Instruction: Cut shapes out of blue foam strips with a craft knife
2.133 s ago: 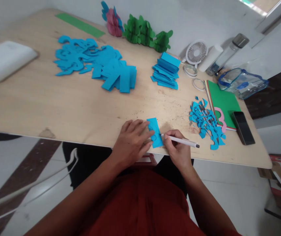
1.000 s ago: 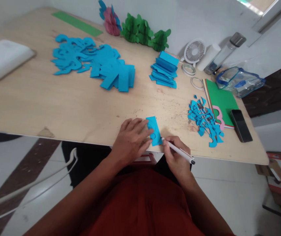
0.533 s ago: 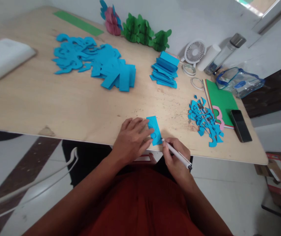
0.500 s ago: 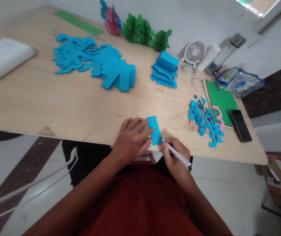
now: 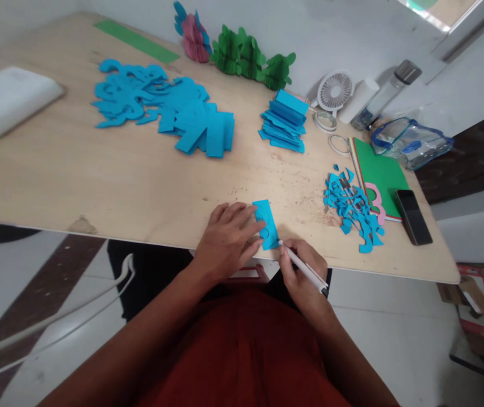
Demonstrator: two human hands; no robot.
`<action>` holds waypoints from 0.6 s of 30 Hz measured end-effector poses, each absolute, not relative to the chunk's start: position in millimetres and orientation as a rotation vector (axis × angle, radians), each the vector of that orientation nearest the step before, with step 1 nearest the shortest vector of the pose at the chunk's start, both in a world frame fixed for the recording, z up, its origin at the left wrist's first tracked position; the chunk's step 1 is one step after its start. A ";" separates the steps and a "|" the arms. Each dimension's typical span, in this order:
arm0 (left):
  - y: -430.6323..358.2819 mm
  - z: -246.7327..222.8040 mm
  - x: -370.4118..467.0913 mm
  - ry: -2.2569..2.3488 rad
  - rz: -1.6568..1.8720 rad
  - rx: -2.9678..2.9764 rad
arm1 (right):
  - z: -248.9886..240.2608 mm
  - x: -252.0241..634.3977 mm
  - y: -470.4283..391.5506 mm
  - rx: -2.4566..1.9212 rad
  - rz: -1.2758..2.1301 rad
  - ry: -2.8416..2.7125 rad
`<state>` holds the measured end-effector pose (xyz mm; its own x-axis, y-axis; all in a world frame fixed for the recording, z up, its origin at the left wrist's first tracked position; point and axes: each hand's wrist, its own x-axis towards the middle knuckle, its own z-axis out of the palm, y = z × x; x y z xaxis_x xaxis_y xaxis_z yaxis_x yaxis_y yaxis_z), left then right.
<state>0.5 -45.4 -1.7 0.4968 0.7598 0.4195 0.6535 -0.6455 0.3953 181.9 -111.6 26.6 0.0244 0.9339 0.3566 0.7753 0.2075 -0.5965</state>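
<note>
The pen (image 5: 305,267), pinched in the right hand (image 5: 304,293), has moved down to the paper's (image 5: 272,240) 5 o'clock corner, so its tip is below the curves (image 5: 267,233), while the spread left hand (image 5: 225,240) steadies the paper on the table (image 5: 140,181).

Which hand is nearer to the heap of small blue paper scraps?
Right: the right hand is left of the scraps, holding a slim white pen; the left hand is farther left, on a rectangular blue paper card.

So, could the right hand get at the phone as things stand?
Probably yes: nothing lies on top of the phone, and only flat blue scraps lie partly between. The right hand holds a pen, though, which may hinder its grasp.
</note>
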 end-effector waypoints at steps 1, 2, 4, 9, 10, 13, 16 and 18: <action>-45.5 -1.7 0.4 1.222 0.854 2.553 | 26.6 182.4 -111.4 -1.611 0.309 -1.739; -45.5 -1.7 0.4 1.224 0.854 2.553 | 27.0 183.1 -111.1 -1.627 0.339 -1.683; -45.5 -2.0 0.2 1.226 0.853 2.558 | 28.6 184.6 -110.0 -1.644 0.403 -1.545; -45.2 -2.9 0.3 1.224 0.853 2.585 | 31.5 186.1 -107.4 -1.577 0.683 -1.448; -45.1 -2.9 0.4 1.226 0.847 2.583 | 30.6 186.1 -107.3 -1.564 0.736 -1.463; -45.0 -2.6 0.9 1.232 0.833 2.574 | 26.0 186.5 -107.2 -1.550 0.806 -1.492; -45.0 -2.0 0.8 1.235 0.833 2.569 | 22.5 188.0 -106.7 -1.547 0.812 -1.520; -45.1 -1.9 0.4 1.231 0.822 2.564 | 22.1 188.9 -106.2 -1.540 0.820 -1.554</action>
<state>0.4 -45.1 -1.9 0.5042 0.7644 0.4019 0.6647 -0.6406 0.3845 188.9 -106.2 22.1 0.0424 0.9953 0.0876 0.4893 0.0557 -0.8703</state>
